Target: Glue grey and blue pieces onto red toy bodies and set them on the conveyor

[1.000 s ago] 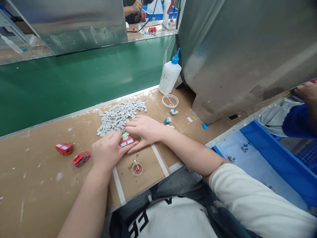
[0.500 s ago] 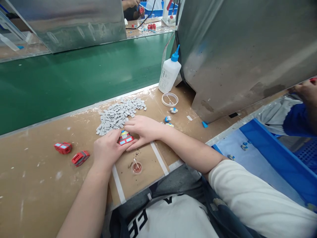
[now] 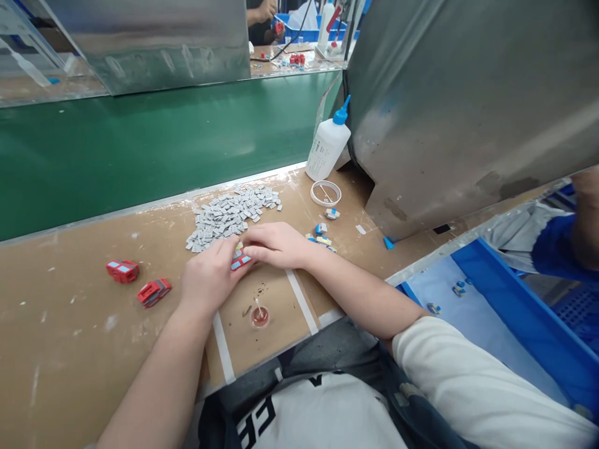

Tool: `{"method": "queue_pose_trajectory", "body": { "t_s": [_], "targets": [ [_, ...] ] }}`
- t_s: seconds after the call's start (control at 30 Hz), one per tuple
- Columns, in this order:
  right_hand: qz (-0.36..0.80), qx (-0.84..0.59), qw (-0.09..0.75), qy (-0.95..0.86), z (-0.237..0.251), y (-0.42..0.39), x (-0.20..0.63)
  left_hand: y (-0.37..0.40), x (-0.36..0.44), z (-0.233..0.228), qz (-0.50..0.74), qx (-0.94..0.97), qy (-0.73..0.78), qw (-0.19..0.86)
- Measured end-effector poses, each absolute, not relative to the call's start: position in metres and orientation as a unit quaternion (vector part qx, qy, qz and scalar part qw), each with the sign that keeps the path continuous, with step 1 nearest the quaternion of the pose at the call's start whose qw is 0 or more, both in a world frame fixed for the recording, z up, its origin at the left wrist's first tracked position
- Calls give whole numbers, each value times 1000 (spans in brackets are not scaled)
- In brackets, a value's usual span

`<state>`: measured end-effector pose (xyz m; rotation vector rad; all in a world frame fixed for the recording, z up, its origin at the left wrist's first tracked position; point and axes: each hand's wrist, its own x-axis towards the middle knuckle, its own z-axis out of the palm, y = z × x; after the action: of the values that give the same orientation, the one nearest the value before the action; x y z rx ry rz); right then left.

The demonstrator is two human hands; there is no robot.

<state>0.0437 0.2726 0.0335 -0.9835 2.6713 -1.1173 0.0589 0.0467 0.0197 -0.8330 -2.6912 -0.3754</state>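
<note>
Mid-frame, your left hand [image 3: 209,269] and right hand [image 3: 277,244] grasp the toy [image 3: 240,260] between them, seemingly to steady it, grey pieces [image 3: 223,217] heaped just above, likely for reach.

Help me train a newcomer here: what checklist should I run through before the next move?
1. Toy steadied by left hand and right hand: ok, both are on it.
2. Grey pieces close by: ok, piled just beyond the hands.
3. Swab in the cup: ok.
4. Surface around the cup free of specks: not ok, dark ones lie beside it.
5. Bottle nozzle sealed: cannot tell, the tip is too small.
6. Toy's underside: cannot tell, hidden.
</note>
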Motion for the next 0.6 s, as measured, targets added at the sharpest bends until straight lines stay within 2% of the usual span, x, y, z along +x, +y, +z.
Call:
{"method": "queue_pose_trajectory", "body": {
  "t_s": [0.13, 0.4, 0.6],
  "targets": [
    [-387, -233, 95, 887, 34, 260, 52, 47, 58, 17, -132, -299, -929, 175],
    [-377, -255, 85, 886, 32, 255, 54, 47, 60, 24, -127, -279, -939, 155],
    [-460, -231, 124, 848, 25, 255, 49, 46, 61, 26, -121, -276, -941, 152]
  ]
}}
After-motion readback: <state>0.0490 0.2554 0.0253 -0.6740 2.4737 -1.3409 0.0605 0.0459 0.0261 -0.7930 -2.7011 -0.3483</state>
